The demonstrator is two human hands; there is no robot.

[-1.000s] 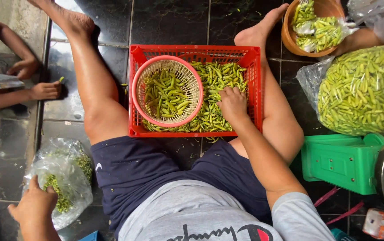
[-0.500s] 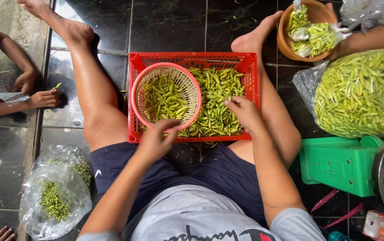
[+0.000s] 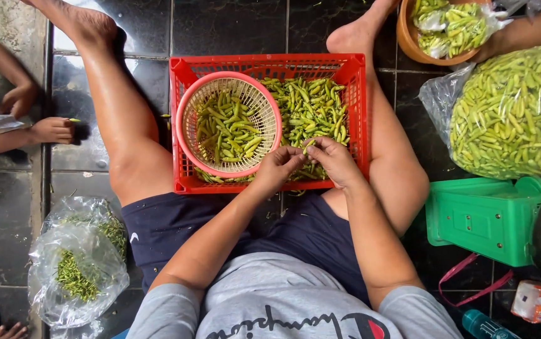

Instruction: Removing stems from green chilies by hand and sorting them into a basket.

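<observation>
Dark tiled floor (image 3: 233, 25). Far left: clear bag of stems (image 3: 76, 263). Centre: red crate (image 3: 270, 63), pink basket (image 3: 229, 125) inside. Left hand (image 3: 280, 166) and right hand (image 3: 333, 160) both pinch one green chili (image 3: 309, 145) over crate's near edge. Right: bagged chilies (image 3: 515, 113).

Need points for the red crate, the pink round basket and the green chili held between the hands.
red crate (image 3: 270, 62), head view, on its far rim.
pink round basket (image 3: 182, 119), head view, on its left rim.
green chili (image 3: 309, 146), head view, on the pod's middle, between both hands' fingers.
</observation>
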